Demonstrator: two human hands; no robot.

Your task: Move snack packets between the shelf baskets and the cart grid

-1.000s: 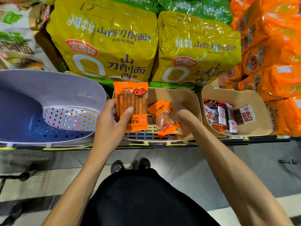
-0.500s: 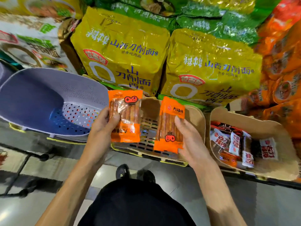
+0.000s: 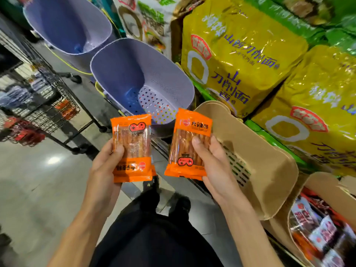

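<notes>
I see the wire cart (image 3: 44,105) at the left of the frame and the tan basket (image 3: 256,151) at the right. My left hand (image 3: 104,170) pinches one orange packet (image 3: 133,149), my right hand (image 3: 213,166) another (image 3: 189,143), both mid-frame. I think I'm carrying; next I should turn toward the cart.

Shelf edge (image 3: 163,145) carries row of baskets: two purple perforated baskets (image 3: 142,81), then tan basket (image 3: 256,151), then second tan basket (image 3: 327,191) holding red-and-white packets (image 3: 323,232). Yellow noodle bags (image 3: 237,54) stacked behind. Grey floor (image 3: 38,189) bears wire cart (image 3: 50,105)
</notes>
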